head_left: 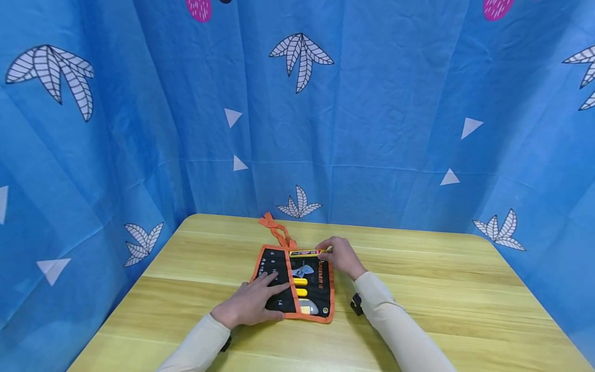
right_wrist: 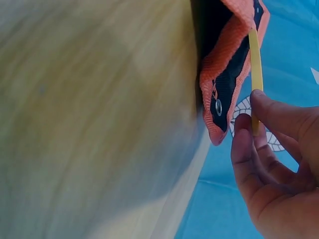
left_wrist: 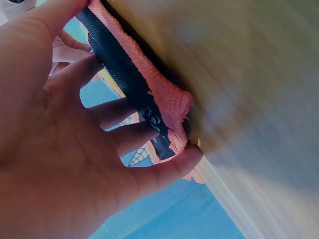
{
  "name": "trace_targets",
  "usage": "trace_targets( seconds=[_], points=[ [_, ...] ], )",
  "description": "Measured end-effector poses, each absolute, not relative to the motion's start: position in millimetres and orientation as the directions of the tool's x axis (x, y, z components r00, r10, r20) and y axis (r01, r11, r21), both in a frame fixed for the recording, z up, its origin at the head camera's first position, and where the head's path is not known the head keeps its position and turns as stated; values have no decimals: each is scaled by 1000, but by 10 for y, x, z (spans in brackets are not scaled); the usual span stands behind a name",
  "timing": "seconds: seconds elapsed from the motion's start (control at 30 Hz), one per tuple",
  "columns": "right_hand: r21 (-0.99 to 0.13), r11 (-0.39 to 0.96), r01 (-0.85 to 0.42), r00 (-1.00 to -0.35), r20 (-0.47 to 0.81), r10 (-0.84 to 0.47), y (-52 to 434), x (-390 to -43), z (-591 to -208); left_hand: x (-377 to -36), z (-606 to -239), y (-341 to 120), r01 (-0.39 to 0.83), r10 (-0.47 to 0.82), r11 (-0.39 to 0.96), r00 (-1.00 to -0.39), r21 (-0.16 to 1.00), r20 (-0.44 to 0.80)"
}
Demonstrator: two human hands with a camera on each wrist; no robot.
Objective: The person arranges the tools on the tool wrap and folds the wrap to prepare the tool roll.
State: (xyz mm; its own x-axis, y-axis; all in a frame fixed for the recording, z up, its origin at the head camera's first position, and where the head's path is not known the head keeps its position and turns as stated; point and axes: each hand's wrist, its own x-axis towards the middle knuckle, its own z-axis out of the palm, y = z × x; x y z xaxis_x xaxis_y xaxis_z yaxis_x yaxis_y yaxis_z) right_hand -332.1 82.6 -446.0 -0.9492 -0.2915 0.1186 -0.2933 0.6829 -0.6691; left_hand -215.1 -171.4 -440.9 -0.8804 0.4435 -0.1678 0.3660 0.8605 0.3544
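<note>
**Blue printed cloth around a wooden table**

A light wooden table with a yellowish grain and rounded far corners fills the lower part of the head view. Behind it and on both sides hangs a blue cloth, a little wrinkled, which forms three walls. The cloth is printed with white leaves, small white triangles and pink shapes at the top edge. The light is even and soft.

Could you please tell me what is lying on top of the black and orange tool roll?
On the tool roll lie a wrench and yellow-handled tools. The left hand presses its left half, covering whatever lies beneath; the right hand pinches a yellow tool.
</note>
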Motion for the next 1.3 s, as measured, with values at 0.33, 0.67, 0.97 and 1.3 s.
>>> trace_targets(
  seconds=[0.33, 0.67, 0.97, 1.3],
  points=[
    [-595, 730, -335, -939, 146, -311, 780, -3235, -4419, -2145, -4402, -1710, 373, 451, 856, -878, 359, -163],
    [-579, 736, -351, -929, 114, -353, 789, -3223, -4406, -2145, -4407, -1715, 379, 459, 850, -874, 365, -163],
    [-555, 750, -360, -918, 70, -389, 783, -3222, -4375, -2152, -4433, -1723, 373, 455, 855, -874, 359, -174],
    [-564, 735, -377, -905, 53, -423, 773, -3216, -4316, -2143, -4408, -1721, 373, 451, 857, -876, 355, -170]
  ],
)
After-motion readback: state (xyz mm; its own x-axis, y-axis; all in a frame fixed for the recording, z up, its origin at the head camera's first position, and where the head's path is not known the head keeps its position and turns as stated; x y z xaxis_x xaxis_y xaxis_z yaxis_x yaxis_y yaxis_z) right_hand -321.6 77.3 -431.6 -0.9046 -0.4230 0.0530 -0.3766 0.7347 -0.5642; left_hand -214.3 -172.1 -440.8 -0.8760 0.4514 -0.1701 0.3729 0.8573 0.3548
